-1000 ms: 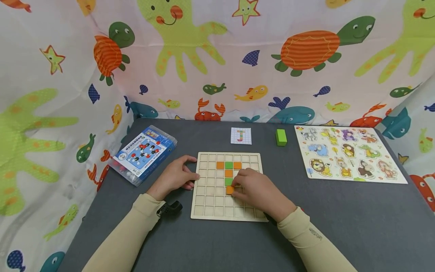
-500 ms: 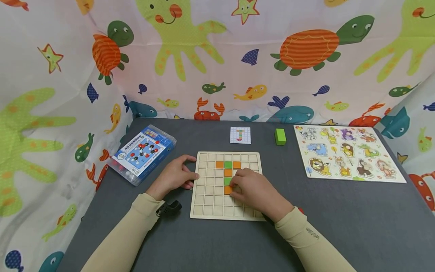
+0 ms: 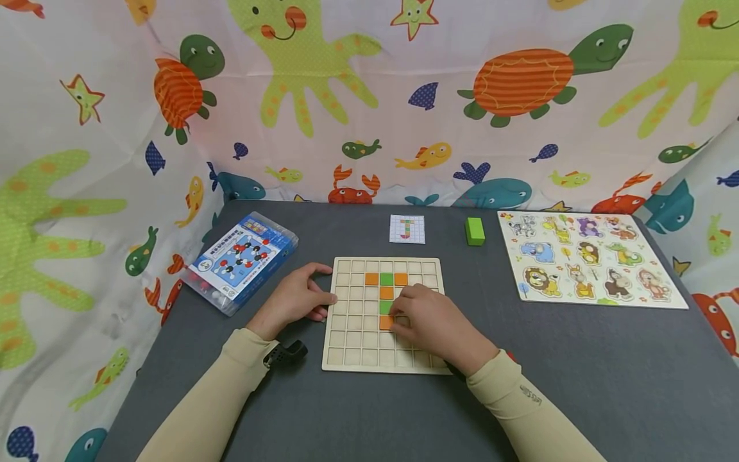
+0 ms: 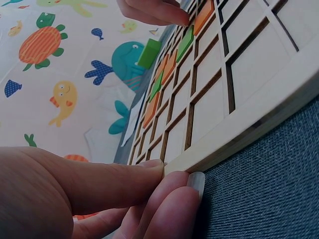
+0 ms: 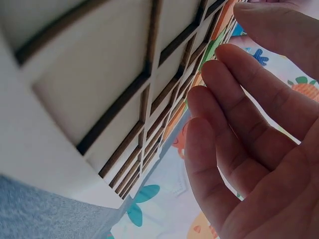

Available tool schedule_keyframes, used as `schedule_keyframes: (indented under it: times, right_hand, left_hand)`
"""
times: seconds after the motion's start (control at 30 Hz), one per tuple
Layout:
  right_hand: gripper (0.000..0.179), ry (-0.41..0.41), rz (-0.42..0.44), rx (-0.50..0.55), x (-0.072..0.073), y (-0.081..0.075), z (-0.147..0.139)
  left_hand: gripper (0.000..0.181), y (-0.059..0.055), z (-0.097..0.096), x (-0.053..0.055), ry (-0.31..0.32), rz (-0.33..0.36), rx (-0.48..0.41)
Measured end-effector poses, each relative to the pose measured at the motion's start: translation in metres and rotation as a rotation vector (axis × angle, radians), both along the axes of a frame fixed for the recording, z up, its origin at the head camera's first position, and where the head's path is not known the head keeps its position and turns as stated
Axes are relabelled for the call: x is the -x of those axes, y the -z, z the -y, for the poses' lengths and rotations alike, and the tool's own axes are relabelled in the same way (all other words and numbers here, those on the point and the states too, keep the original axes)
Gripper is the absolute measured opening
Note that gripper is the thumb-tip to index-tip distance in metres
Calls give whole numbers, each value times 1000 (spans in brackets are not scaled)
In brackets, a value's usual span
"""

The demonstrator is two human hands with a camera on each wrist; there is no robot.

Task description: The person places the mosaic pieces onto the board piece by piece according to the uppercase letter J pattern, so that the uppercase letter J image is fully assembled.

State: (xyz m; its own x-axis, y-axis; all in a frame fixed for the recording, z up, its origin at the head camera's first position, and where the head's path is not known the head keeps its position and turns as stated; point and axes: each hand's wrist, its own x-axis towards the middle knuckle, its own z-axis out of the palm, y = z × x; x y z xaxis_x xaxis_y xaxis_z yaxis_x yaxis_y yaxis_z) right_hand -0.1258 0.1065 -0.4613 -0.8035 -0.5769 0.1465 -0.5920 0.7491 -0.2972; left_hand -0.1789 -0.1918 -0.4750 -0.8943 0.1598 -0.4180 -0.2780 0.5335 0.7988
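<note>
A square wooden grid board [image 3: 352, 340] lies in the middle. My left hand [image 3: 291, 300] pinches its left edge, thumb on the rim and curled fingers against the side, as the left wrist view shows. Orange and green square tiles fill a T-like shape in the grid, with a green tile [image 3: 385, 308] just above the lowest orange tile [image 3: 385, 323]. Over the board's right half, my right hand [image 3: 441, 324] has its fingertips at that lowest orange tile, partly covering it. In the right wrist view, the fingers [image 5: 202, 144] are loosely bent, with a gap below the thumb.
Behind the board lies a small pattern card [image 3: 407, 229], with a green block [image 3: 475, 231] to its right. An animal puzzle board [image 3: 589, 256] is at the right, a blue-labelled plastic box [image 3: 245, 260] at the left. A printed curtain [image 3: 398, 128] encloses the dark tabletop.
The lowest orange tile, slightly askew under my right fingertips a second ago, has shifted a little left and sits square in its cell. My left hand stays on the board's edge.
</note>
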Motion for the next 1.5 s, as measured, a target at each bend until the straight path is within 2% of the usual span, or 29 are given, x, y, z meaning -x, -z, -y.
schedule_keyframes:
  times: [0.27, 0.43, 0.63, 0.8, 1.07, 1.27, 1.5]
  right_hand:
    - [17, 11, 2, -10, 2, -6, -4]
    - [23, 39, 31, -14, 3, -11, -14]
    - [20, 125, 72, -9, 2, -19, -45]
    - [19, 152, 62, -13, -1, -26, -79]
    - [15, 177, 52, -34, -18, -30, -127]
    - [15, 186, 81, -66, -35, -22, -150]
    - [25, 180, 113, -77, -60, -11, -170]
  left_hand:
    - [64, -3, 0, 0, 2, -2, 0]
    - [64, -2, -2, -1, -14, -10, 5]
    - [64, 1, -5, -3, -1, -4, 0]
    - [64, 0, -3, -3, -14, 2, 16]
    - [64, -1, -1, -1, -10, -3, 19]
    - [64, 1, -2, -1, -13, -4, 30]
    - [64, 0, -2, 0, -10, 1, 25]
